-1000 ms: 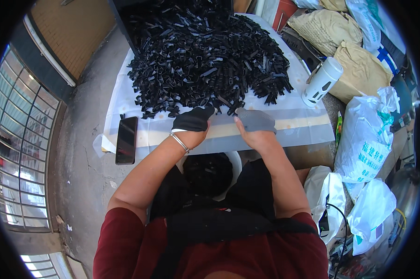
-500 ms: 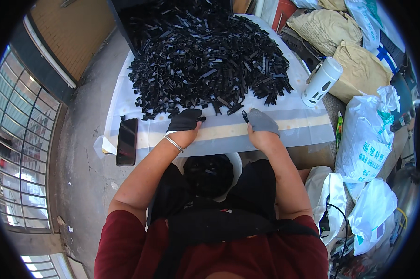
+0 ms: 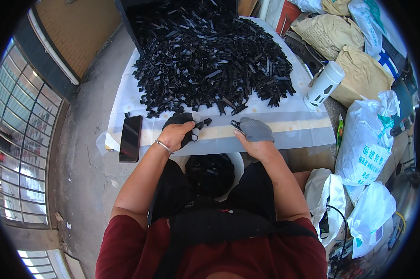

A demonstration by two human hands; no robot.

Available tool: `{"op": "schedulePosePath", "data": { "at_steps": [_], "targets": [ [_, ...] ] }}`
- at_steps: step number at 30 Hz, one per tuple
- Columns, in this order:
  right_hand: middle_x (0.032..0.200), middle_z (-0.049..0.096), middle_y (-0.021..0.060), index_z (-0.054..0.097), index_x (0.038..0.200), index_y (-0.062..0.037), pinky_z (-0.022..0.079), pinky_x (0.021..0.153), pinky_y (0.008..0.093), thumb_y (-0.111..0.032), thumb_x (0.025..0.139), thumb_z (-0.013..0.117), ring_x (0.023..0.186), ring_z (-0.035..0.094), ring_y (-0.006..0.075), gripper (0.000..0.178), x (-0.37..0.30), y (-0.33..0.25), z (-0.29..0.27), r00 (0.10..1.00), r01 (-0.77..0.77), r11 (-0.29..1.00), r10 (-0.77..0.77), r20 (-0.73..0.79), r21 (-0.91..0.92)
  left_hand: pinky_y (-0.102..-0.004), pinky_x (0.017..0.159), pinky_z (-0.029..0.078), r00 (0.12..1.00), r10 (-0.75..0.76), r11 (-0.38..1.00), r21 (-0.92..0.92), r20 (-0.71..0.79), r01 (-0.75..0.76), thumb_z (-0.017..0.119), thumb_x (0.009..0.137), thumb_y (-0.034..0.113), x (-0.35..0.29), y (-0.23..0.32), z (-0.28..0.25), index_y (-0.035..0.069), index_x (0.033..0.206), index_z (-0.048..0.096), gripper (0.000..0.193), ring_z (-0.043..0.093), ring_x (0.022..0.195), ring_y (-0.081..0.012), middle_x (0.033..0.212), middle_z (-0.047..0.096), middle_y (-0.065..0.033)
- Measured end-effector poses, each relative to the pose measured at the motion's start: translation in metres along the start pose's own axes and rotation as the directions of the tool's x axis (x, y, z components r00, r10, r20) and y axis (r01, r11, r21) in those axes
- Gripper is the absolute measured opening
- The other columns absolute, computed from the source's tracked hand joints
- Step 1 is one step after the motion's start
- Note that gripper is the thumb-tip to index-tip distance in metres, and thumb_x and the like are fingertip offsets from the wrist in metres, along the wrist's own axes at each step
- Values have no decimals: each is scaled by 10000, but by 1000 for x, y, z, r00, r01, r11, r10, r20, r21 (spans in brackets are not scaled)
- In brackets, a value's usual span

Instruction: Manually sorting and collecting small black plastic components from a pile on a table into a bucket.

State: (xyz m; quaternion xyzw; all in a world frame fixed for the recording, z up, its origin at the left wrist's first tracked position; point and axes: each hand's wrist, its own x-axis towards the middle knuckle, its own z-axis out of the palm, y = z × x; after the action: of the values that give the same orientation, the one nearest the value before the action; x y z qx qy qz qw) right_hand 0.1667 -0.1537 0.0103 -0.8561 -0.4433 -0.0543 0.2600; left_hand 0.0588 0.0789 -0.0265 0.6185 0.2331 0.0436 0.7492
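My left hand, in a partly dark, partly light glove with a bare thumb, is closed on a small black plastic part that sticks out toward the right. In my right hand, wearing a grey glove, a dark elongated plastic piece is pinched between thumb and fingers. Both hands hover over the front strip of the covered table, a short gap apart. Just beyond them spreads a big heap of black plastic pieces. Below the table edge, between my knees, a white bucket holds more black pieces.
A dark phone lies at the table's left front corner. A white bottle stands near the right edge. Stuffed white sacks and brown sacks crowd the right side. A barred window is at left.
My left hand has turned, so the black part shows more between its fingers. My right hand has shifted slightly left and down with its piece. The whole view has tilted a little.
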Motion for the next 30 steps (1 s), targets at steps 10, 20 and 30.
{"op": "schedulePosePath", "data": {
  "at_steps": [10,20,30],
  "targets": [
    [848,575,127,555,988,0,428,711,339,-205,852,529,779,538,239,247,-9,-36,45,994,-97,817,112,9,568,-257,710,487,993,-84,934,-340,88,110,565,831,87,-36,4,32,3,1039,562,224,583,830,-138,956,601,-65],
    [908,595,119,581,961,-51,438,732,384,-196,779,597,847,554,302,234,-36,-52,18,978,194,844,-205,-34,500,-257,742,430,963,-61,706,693,263,-145,491,875,290,-73,6,30,59,1128,542,346,555,822,-150,958,618,-84],
    [790,581,126,579,857,-57,434,668,413,-168,749,569,764,545,331,155,-52,-49,28,983,67,867,-142,116,493,-263,706,463,877,-225,905,-243,424,350,437,907,248,-78,-33,44,60,1133,504,302,574,815,-130,905,602,-64]
  ]
}}
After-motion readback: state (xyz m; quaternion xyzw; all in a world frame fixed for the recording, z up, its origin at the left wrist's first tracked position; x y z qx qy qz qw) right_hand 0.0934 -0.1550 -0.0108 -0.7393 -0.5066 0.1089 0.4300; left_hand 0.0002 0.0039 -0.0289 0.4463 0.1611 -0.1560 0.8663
